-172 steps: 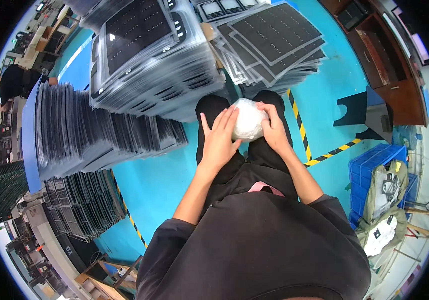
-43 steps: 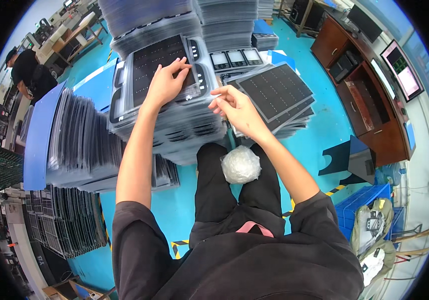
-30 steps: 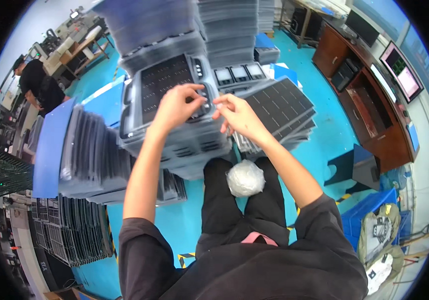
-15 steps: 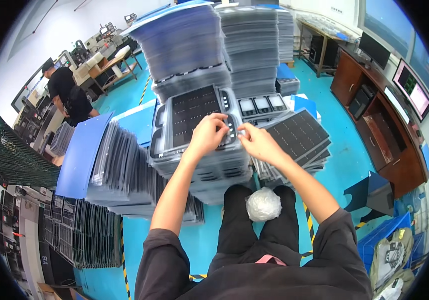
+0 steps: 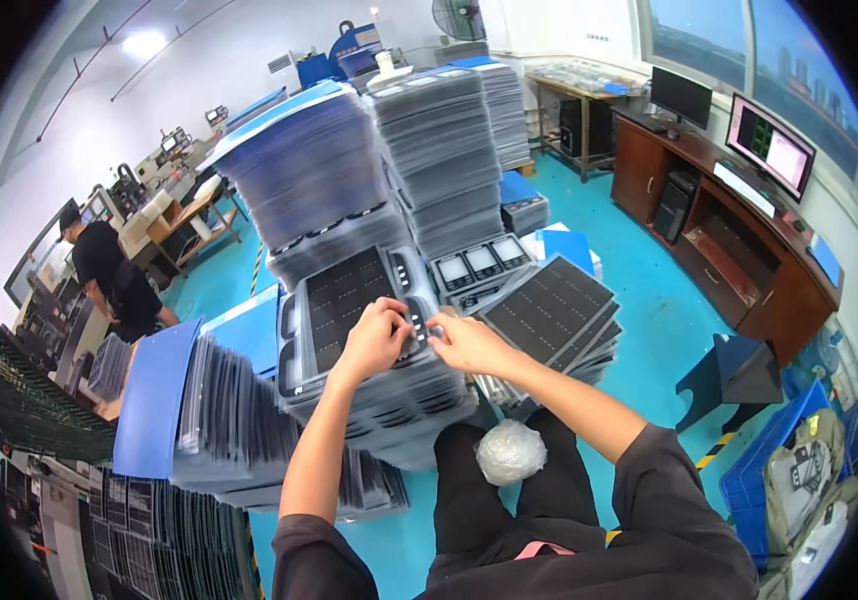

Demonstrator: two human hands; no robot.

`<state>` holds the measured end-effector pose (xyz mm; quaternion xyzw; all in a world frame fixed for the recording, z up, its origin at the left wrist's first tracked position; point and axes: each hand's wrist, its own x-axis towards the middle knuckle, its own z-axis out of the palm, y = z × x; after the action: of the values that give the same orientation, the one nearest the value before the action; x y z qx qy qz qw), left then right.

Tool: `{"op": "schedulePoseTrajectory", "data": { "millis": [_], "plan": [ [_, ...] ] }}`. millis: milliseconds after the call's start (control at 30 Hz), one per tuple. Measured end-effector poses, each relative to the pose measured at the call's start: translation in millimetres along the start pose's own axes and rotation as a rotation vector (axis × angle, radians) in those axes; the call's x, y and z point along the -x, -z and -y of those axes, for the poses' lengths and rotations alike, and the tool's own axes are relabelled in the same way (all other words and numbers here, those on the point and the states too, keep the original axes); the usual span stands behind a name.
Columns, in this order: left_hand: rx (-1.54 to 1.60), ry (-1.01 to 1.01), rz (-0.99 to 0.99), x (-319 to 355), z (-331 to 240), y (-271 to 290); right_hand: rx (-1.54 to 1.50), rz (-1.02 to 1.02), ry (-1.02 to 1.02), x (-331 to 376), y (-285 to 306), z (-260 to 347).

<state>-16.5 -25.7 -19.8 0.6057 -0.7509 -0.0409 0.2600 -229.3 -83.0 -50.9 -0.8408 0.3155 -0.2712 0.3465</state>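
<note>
A stack of clear plastic trays (image 5: 389, 397) stands in front of me, with a black panel (image 5: 337, 318) marked by rows of small light dots lying in the top one. My left hand (image 5: 377, 338) is over the panel's near right corner, fingers curled and closed toward the thumb. Just across from it, at the tray's right rim, my right hand (image 5: 469, 345) has its thumb and fingertips pinched. Whatever either hand may hold is too small or hidden to make out. Small black-and-white parts (image 5: 404, 272) sit along the tray's right side.
More dark panels (image 5: 549, 312) lie fanned on a pile at right. Tall tray stacks (image 5: 304, 165) rise behind. Upright sheets with a blue cover (image 5: 156, 400) stand left. A plastic-wrapped ball (image 5: 511, 452) rests between my thighs. Another person (image 5: 114, 270) works far left; a desk (image 5: 709, 220) with monitors stands right.
The view has tilted upward, so the scene sits lower and further left. My hands stay over the tray's right side, with fingertips slightly closer together.
</note>
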Motion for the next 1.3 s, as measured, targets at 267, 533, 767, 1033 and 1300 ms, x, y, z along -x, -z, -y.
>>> {"op": "schedulePoseTrajectory", "data": {
  "millis": [267, 533, 767, 1033, 1300],
  "plan": [
    [0.158, 0.155, -0.316, 5.8, 9.8, -10.9, 0.017, 0.011, 0.029, -8.2, -8.1, -5.8],
    [0.123, 0.09, -0.21, 6.1, -13.6, -11.0, -0.031, -0.007, 0.029, -3.4, -3.3, -9.7],
    [-0.091, -0.032, -0.289, 8.0, -4.8, -17.7, -0.021, 0.018, 0.058, -15.5, -5.6, -17.8],
    [-0.285, 0.037, -0.455, 8.7, -23.3, -18.5, -0.07, -0.124, 0.117, -24.4, -7.0, 2.8],
    [-0.022, 0.159, -0.429, 31.5, -89.8, 15.9, -1.211, 0.282, -0.314, -4.9, -2.3, 50.4]
  ]
}}
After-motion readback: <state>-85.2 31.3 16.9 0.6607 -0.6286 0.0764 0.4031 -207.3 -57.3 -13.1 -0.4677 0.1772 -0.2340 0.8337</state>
